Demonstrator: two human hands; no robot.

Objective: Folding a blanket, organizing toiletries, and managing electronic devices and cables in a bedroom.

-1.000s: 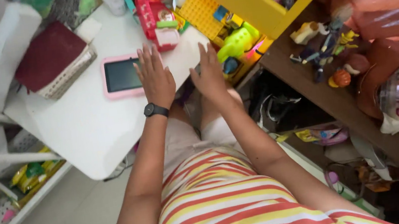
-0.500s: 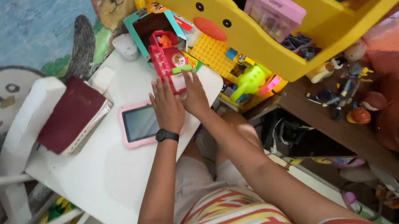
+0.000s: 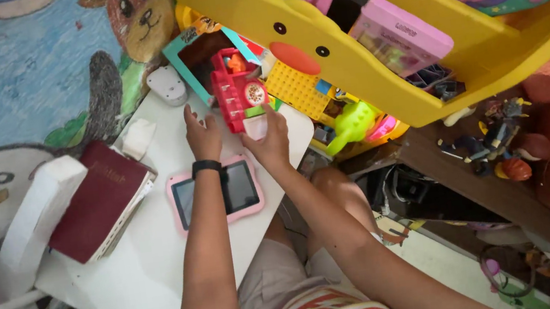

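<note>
A red plastic toy with a round dial [image 3: 238,88] stands at the far edge of a small white table [image 3: 141,264]. My right hand [image 3: 266,138] is closed around the toy's lower front, at a white part. My left hand [image 3: 203,137] rests beside the toy's left side, fingers curled near it; whether it grips the toy I cannot tell. A black watch sits on my left wrist. A pink-framed tablet [image 3: 237,188] lies flat on the table under my left forearm.
A dark red book [image 3: 98,209] lies on the table's left. A white device [image 3: 168,85] and a white block [image 3: 138,137] sit near the far corner. A yellow duck-faced toy shelf [image 3: 316,36] holds toys above; figurines [image 3: 499,139] stand on a brown ledge at right.
Both hands moved forward from over the tablet and the table's edge to the red toy. My right hand has closed on the toy's front. The camera view has tilted upward.
</note>
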